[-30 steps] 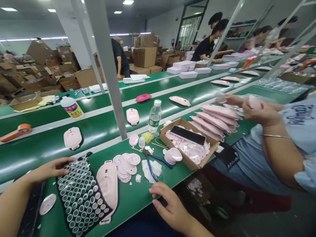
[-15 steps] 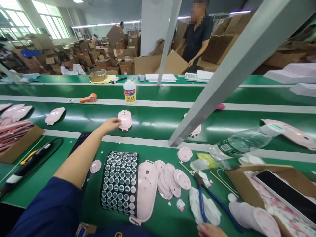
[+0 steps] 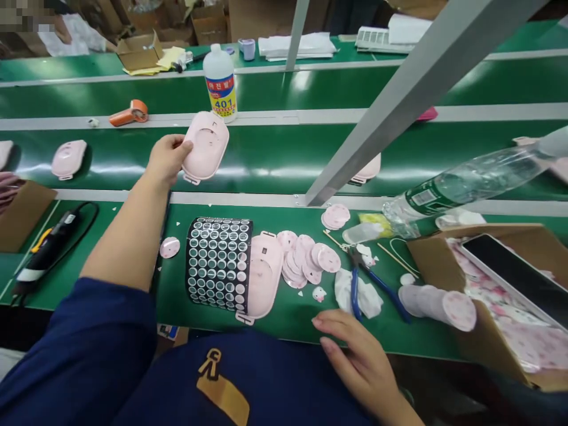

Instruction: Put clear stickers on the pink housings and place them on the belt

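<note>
My left hand [image 3: 166, 158] is closed on a pink oval plastic shell [image 3: 206, 145] and holds it up over the green conveyor belt [image 3: 275, 154]. My right hand [image 3: 355, 352] rests at the near edge of the bench with fingers spread, holding nothing. It lies just below a white cloth and blue-handled pliers [image 3: 370, 283]. Between my arms lies a black sheet of small round clear parts [image 3: 218, 261], and a second pink shell [image 3: 262, 275] lies against its right side. A fan of pink round discs [image 3: 308, 260] sits beside that shell.
A white 401 glue bottle [image 3: 220, 83] and an orange tape cutter [image 3: 128, 113] stand beyond the belt. A water bottle [image 3: 461, 180] and a cardboard box of pink stickers [image 3: 501, 290] are at right. A black tool with cable [image 3: 48, 248] lies left. A grey post [image 3: 399, 94] slants overhead.
My left hand has taken the pink shell off the belt and lifted it toward me. My head has tilted down. The right hand has come further into view.
</note>
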Action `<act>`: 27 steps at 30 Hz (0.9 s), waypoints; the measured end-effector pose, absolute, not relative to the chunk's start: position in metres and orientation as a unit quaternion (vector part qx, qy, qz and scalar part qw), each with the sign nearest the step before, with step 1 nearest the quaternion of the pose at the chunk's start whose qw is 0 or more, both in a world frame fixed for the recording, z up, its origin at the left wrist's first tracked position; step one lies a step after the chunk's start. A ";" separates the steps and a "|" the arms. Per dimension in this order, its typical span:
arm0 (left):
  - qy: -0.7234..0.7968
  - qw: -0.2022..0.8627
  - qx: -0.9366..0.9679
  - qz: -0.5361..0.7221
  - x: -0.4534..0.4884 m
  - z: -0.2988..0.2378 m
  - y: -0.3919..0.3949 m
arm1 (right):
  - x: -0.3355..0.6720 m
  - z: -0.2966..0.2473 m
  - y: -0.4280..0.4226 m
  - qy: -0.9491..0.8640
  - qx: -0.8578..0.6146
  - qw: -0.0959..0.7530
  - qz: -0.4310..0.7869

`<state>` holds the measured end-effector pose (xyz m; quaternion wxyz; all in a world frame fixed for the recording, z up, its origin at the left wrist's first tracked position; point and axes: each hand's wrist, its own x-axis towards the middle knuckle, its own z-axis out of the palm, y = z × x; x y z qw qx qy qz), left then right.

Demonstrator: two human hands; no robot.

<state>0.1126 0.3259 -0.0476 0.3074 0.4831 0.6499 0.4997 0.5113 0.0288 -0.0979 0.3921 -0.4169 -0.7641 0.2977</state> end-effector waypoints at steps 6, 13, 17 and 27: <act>0.625 0.238 0.385 0.636 0.089 -0.051 0.166 | 0.417 -0.089 0.113 -0.643 -0.467 0.328 0.510; 0.695 0.347 0.374 0.507 0.111 -0.107 0.089 | 0.416 -0.068 0.117 -0.679 -0.347 0.529 0.372; 0.721 0.352 0.437 0.408 0.114 -0.096 0.093 | 0.468 -0.056 0.074 -0.756 -0.264 0.557 0.219; 0.369 0.421 0.736 0.380 0.206 0.014 0.072 | 0.485 -0.026 0.054 -0.857 -0.110 0.501 -0.056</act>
